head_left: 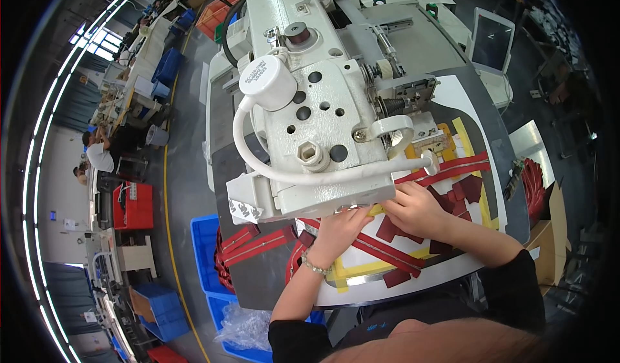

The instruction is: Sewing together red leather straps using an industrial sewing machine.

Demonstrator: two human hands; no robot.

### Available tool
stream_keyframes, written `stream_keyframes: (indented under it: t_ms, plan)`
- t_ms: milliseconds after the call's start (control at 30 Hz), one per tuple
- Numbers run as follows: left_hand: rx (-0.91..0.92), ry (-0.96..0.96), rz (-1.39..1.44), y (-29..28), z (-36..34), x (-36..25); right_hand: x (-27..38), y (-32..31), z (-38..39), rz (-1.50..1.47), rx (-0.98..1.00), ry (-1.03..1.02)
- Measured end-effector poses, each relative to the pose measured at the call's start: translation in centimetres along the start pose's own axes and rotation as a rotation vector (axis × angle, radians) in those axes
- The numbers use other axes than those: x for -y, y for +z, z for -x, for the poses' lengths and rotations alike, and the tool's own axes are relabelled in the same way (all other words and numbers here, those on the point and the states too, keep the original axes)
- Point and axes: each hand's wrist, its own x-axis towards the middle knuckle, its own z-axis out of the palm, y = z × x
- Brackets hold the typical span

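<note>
Both of my hands work close together at the front of a large white industrial sewing machine (323,137), partly under its head. The fingers of my left hand (337,232), with a beaded bracelet on the wrist, are pressed together; its fingertips and anything in them are hidden. Beside it, my right hand (418,213) has curled, closed fingers, and what they hold cannot be made out. A red zipper (387,252) runs slantwise below the hands. Another red zipper (455,168) lies beyond the right hand. Dark red fabric tabs (466,188) are scattered around on the white, yellow-taped work plate (381,267).
More red zippers (258,245) hang over the table's left edge, above blue bins (205,253) with clear plastic bags (244,324). At right stand an open cardboard box (549,240), a red zipper bundle (533,185) and a screen (492,39). Other people sit at benches far left.
</note>
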Motion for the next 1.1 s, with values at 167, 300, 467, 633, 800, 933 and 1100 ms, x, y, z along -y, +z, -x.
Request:
stream_keyframes:
  t_ms: [167, 300, 467, 633, 800, 933, 1100]
  plan:
    - [0.01, 0.012, -0.118, 0.5, 0.4, 0.0, 1.2, 0.7, -0.3, 0.062, -0.041, 0.051]
    - [-0.001, 0.021, -0.166, 0.5, 0.4, 0.0, 1.8, 1.3, -0.2, 0.124, -0.017, 0.062]
    - [-0.046, 0.008, -0.086, 1.1, 0.8, 0.7, 2.3, 1.4, 0.0, 0.206, -0.022, 0.078]
    - [-0.034, 0.019, -0.155, 0.9, 0.6, 0.4, 2.3, 1.7, -0.2, 0.224, -0.034, 0.065]
    - [-0.025, 0.037, -0.196, 0.6, 0.1, 0.0, 2.2, 1.6, -0.2, 0.25, -0.018, 0.057]
    - [-0.019, 0.007, -0.182, 0.6, 0.1, -0.4, 2.6, 1.7, -0.3, 0.258, -0.02, 0.075]
    - [0.028, -0.031, -0.093, 0.3, 0.0, -0.4, 3.0, 1.7, -0.5, 0.258, -0.028, 0.098]
